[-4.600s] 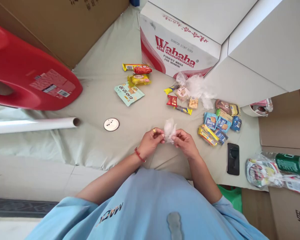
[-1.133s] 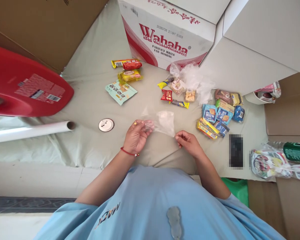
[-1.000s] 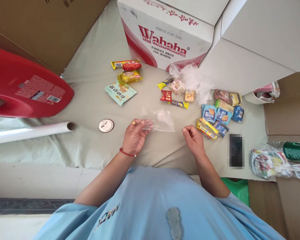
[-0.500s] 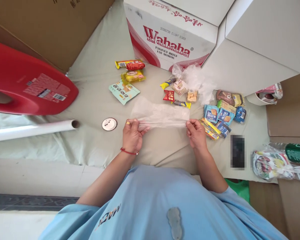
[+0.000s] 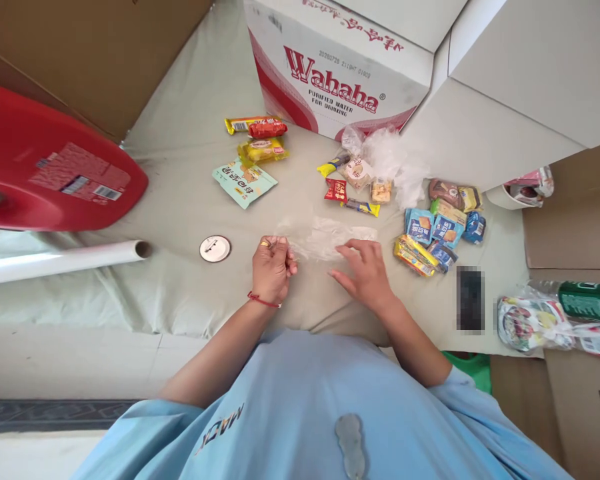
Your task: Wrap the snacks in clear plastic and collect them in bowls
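Note:
A clear plastic bag [image 5: 323,239] lies crumpled in front of me, stretching between my hands. My left hand [image 5: 274,267], with a ring and a red string bracelet, pinches the bag's left end between thumb and curled fingers. My right hand [image 5: 363,270] is open over the bag's near right side, thumb apart from the bent fingers, with nothing gripped. Left of my left hand is a round pin badge [image 5: 215,249], lying back side up. Beyond the bag sit a small red snack packet [image 5: 336,190] and a yellow-and-blue wrapped snack [image 5: 361,208].
A light green snack pouch [image 5: 245,183] and yellow wrapped snacks [image 5: 263,151] lie at back left. More clear bags [image 5: 397,160] are bunched beside a Wahaba water carton [image 5: 340,80]. Blue snack packets [image 5: 420,227] lie right. A white tube [image 5: 70,259] and red jug [image 5: 55,160] stand left.
My right hand has let go of the bag's right end, opened and moved left. My left hand still holds its end; the bag has sagged from its stretched shape.

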Demonstrator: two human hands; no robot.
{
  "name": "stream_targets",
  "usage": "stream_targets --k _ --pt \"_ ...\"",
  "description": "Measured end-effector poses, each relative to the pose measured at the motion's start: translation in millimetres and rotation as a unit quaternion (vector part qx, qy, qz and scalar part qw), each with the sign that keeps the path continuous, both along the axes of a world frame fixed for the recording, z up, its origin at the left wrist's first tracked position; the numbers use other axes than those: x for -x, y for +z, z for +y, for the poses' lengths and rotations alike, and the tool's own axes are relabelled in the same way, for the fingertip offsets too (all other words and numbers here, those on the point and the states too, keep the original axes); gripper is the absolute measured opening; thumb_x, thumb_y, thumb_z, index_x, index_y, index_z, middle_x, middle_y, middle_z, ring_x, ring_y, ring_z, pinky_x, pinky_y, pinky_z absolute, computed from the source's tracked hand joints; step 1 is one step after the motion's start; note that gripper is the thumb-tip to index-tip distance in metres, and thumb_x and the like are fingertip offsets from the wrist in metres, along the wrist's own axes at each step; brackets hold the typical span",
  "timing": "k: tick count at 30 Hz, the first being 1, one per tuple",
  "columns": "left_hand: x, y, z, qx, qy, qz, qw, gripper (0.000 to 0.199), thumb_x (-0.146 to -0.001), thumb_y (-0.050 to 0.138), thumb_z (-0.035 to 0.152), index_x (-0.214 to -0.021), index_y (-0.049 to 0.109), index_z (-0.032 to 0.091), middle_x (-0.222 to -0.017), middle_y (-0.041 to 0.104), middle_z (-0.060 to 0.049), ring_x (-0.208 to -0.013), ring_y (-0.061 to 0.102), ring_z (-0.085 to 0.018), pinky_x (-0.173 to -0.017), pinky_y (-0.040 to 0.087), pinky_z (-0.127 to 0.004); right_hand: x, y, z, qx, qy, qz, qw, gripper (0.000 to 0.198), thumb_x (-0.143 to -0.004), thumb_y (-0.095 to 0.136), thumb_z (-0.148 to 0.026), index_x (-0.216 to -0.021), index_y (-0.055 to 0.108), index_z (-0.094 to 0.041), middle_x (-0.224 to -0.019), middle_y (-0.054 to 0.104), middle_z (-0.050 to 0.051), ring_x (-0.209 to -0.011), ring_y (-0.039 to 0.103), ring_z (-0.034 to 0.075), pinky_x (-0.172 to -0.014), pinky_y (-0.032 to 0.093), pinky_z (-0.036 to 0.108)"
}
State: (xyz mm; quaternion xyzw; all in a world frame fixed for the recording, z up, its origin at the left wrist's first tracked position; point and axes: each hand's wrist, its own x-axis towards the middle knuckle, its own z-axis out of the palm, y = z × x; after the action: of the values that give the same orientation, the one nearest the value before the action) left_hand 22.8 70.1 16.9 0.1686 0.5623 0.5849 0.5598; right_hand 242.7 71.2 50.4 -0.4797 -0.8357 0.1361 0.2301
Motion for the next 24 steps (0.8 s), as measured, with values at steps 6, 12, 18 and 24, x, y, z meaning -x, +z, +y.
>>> stream_targets --k 6,12,18,24 --pt "5.5 8.3 -12.1 0.043 -0.094 0.003 0.995 0.06 -0.06 0.092 0.043 -0.104 0.058 0.02 -0.076 0.062 0.007 -0.049 0.053 -0.006 -0.038 0.029 -0.018 26.3 -24.6 20.4 0.136 0.052 0.034 0.989 0.027 -0.105 0.051 -0.032 -0.1 0.074 -0.02 -0.089 0.067 0.008 -0.083 0.06 0.021 -0.078 0.05 0.034" --pt "4.2 5.8 -10.3 0.055 -0.133 0.036 0.989 0.027 -0.069 0.081 0.037 -0.079 0.065 0.017 -0.062 0.055 0.005 -0.054 0.047 -0.008 -0.048 0.034 -0.021 25.6 -9.9 5.9 0.333 -0.052 0.298 0.893 0.031 -0.092 0.068 -0.053 -0.09 0.072 -0.022 -0.075 0.061 0.0 -0.063 0.05 0.014 -0.061 0.043 0.027" --pt "5.7 13.2 -3.3 0.016 -0.084 -0.055 0.995 0.024 -0.068 0.078 0.03 -0.078 0.059 0.02 -0.087 0.067 -0.001 -0.09 0.068 -0.016 -0.077 0.056 -0.027 6.3 -1.2 2.3 0.428 -0.176 0.498 0.733 0.038 -0.076 0.082 -0.056 -0.088 0.07 -0.022 -0.074 0.058 -0.002 -0.055 0.043 0.009 -0.047 0.034 0.021" --pt "17.2 13.3 2.9 0.052 -0.012 -0.083 0.995 0.035 -0.074 0.077 0.031 -0.09 0.046 0.024 -0.082 0.065 0.005 -0.08 0.076 -0.018 -0.068 0.06 -0.029 -14.1 -4.6 4.0 0.416 -0.254 0.569 0.662 0.041 -0.067 0.09 -0.049 -0.084 0.065 -0.021 -0.072 0.054 -0.006 -0.048 0.036 0.003 -0.038 0.024 0.015"
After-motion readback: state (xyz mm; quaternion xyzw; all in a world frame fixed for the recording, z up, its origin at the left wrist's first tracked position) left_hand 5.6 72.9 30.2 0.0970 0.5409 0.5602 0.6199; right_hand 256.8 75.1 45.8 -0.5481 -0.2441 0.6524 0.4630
